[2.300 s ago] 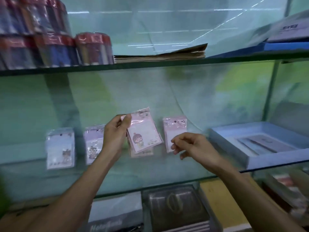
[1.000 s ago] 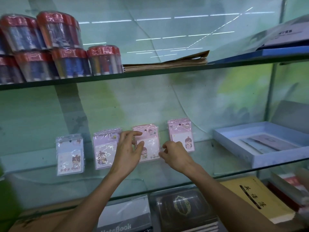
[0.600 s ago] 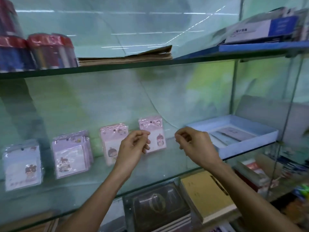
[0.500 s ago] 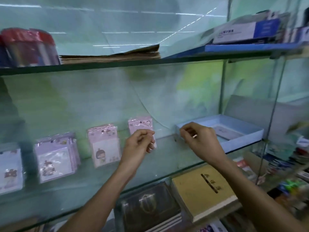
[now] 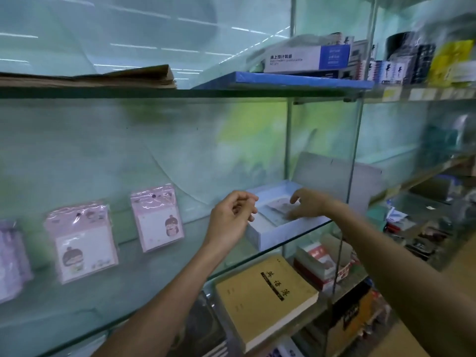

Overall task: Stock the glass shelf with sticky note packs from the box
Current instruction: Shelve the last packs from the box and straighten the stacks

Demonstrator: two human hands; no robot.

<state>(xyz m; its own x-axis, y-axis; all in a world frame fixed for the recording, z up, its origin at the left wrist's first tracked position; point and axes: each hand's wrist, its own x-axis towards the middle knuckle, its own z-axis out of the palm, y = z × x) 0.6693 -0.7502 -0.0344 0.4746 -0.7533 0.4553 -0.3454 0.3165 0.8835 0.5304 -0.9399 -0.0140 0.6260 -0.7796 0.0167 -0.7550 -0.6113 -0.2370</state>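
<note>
While pink cartoon-girl sticky note packs [image 5: 157, 217] lean upright, right hand [image 5: 307, 206] reaches into the box [image 5: 268, 238], fingers [image 5: 296, 199] relaxed.

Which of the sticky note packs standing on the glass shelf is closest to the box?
The rightmost pink pack, printed with a little cartoon figure at its lower right. The other pink pack and the purple one at the picture's edge stand farther left of the box.
</note>
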